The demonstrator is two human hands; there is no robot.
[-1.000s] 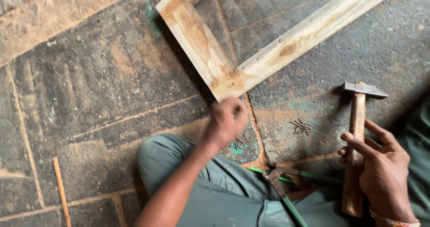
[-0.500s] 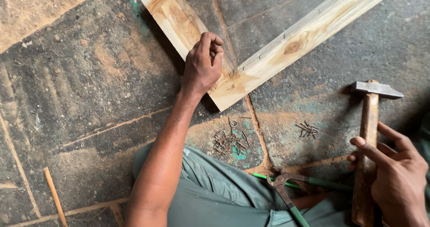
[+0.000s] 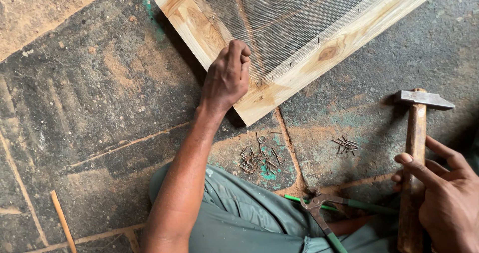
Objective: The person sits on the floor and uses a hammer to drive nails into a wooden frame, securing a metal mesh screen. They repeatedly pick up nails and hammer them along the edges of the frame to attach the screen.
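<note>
Now | left hand point(image 3: 227, 78) farther up frame point(image 3: 319, 58) | right hand point(image 3: 444, 203) still grips hammer point(image 3: 416, 148)

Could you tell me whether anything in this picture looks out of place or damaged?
Mostly not. Loose nails lie scattered on the floor in two small heaps, not in a container, and green-handled pincers rest across the person's lap. The wooden frame and its mesh look intact.

floor point(image 3: 90, 98) left of frame point(image 3: 319, 58): open | btw hands: nails point(image 3: 257, 159) + 2nd pile point(image 3: 345, 144) | pliers point(image 3: 319, 208) near knee | stick point(image 3: 62, 220) bottom-left corner
</note>
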